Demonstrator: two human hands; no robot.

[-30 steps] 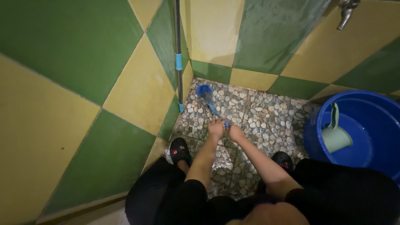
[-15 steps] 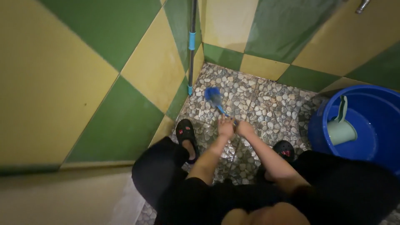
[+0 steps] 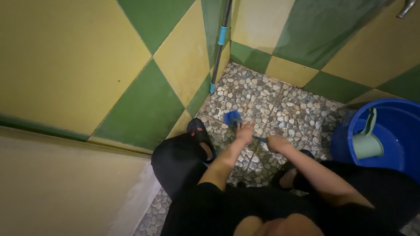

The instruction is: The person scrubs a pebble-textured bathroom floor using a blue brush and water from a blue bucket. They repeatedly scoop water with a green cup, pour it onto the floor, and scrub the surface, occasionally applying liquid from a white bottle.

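Observation:
A blue long-handled scrub brush (image 3: pixel 233 117) lies head-down on the pebble-patterned floor (image 3: pixel 280 105). My left hand (image 3: pixel 245 131) grips its handle just behind the bristle head. My right hand (image 3: pixel 275 142) holds the rear end of the same handle, a little to the right. Both forearms reach forward from my crouched body in black clothing. My feet in black slippers (image 3: pixel 197 129) stand on either side of the hands.
A metal pole with blue bands (image 3: pixel 220 43) leans in the corner of the green and yellow tiled walls. A blue bucket (image 3: pixel 345 135) at right holds water and a pale green scoop (image 3: pixel 366 142). A tap (image 3: pixel 406 8) shows at top right.
The brush head has been drawn back from near the corner toward me. My hands have spread apart along the handle. The view has shifted left and down.

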